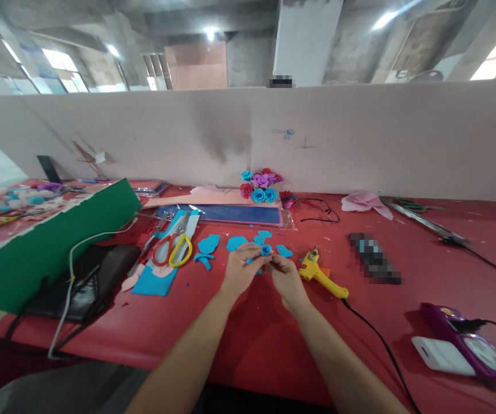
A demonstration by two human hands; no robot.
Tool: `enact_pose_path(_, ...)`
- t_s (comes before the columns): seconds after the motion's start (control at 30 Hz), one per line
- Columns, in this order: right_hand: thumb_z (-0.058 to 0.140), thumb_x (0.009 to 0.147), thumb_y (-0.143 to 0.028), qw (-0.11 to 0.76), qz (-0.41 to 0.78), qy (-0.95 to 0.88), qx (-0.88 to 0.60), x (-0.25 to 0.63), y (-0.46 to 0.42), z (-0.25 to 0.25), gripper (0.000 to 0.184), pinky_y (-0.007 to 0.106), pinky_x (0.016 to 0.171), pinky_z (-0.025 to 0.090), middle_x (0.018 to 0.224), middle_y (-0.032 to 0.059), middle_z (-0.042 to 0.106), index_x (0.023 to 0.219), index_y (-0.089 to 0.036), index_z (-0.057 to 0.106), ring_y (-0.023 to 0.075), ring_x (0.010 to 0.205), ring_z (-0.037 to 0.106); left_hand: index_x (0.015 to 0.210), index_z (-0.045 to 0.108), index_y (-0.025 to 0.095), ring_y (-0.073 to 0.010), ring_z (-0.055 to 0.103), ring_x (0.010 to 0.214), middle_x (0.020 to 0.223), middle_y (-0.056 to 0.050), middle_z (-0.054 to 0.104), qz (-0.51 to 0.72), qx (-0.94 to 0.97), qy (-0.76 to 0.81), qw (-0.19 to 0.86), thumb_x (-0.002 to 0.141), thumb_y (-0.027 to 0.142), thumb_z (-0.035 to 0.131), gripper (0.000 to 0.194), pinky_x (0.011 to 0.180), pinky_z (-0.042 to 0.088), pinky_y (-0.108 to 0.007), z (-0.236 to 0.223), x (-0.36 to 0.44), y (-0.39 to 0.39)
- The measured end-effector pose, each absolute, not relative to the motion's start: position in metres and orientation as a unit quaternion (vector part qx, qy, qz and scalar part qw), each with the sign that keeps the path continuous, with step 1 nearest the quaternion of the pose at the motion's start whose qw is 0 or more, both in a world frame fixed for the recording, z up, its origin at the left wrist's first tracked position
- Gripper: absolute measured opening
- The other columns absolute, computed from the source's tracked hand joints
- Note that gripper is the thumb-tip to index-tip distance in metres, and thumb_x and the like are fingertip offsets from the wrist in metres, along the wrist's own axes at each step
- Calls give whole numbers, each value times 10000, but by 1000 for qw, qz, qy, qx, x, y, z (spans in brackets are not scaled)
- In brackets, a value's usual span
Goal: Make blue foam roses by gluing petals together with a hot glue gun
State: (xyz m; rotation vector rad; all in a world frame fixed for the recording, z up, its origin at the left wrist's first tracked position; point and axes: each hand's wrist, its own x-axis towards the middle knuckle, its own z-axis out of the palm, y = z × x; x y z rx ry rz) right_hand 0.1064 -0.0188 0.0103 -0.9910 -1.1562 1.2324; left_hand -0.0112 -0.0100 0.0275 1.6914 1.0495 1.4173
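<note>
Both my hands meet over the red table around a small rolled blue paper flower [266,250]. My left hand [241,270] has its fingers closed on the flower's left side. From the right, my right hand [286,279] pinches near its base, and the fingertips partly cover it. Blue paper petals [208,244] lie just behind and to the left, with another blue petal [284,251] beyond my right hand. Close on the right rests a yellow hot glue gun [322,275], its nozzle pointing away from me.
Red- and yellow-handled scissors [180,252] lie on blue paper [155,282] at left. A bunch of paper flowers [262,185] stands by the white partition [144,138]. A green board [58,247] edges the left. The glue gun's cord runs near my right forearm; a purple power strip [468,339] sits right.
</note>
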Motion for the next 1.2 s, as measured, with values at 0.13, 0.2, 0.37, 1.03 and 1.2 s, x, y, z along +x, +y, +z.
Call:
enact_pose_path(0.13, 635, 669, -310, 557, 535, -489, -406, 106, -19, 11, 119, 276, 669, 446, 677, -11, 624, 709, -214, 693, 144, 664, 532, 783, 761, 232, -179, 622, 815, 797, -39, 729, 543, 665, 392, 331, 771, 314, 648, 140, 809, 478, -321, 29, -12, -10)
enact_pose_path(0.2, 634, 656, -288, 558, 542, -486, -398, 106, -19, 12, 107, 271, 657, 442, 677, -15, 623, 713, -219, 692, 141, 653, 529, 783, 762, 237, -178, 619, 815, 804, -38, 730, 541, 669, 388, 332, 770, 302, 648, 132, 810, 476, -321, 30, -12, -10)
enact_pose_path(0.37, 623, 656, -286, 559, 527, -484, -420, 107, -18, 10, 124, 277, 656, 446, 667, -9, 626, 722, -207, 692, 150, 656, 539, 834, 763, 227, -198, 623, 868, 849, -44, 729, 529, 630, 411, 394, 731, 273, 672, 145, 849, 465, -338, 28, -13, -9)
enact_pose_path(1.03, 618, 737, -389, 461, 474, -591, -461, 109, -14, -4, 239, 331, 747, 473, 782, 33, 718, 827, -201, 734, 209, 768, 630, 719, 632, 149, -105, 510, 590, 654, -15, 585, 570, 391, 360, 626, 701, 429, 685, 285, 551, 383, -234, 19, -14, -2)
enact_pose_path(1.2, 613, 749, -397, 471, 438, -587, -491, 111, -14, -5, 234, 332, 744, 467, 783, 29, 718, 833, -215, 734, 212, 764, 630, 714, 588, 176, -80, 428, 532, 575, 40, 482, 628, 431, 469, 447, 758, 411, 600, 240, 545, 364, -219, 24, -41, 10)
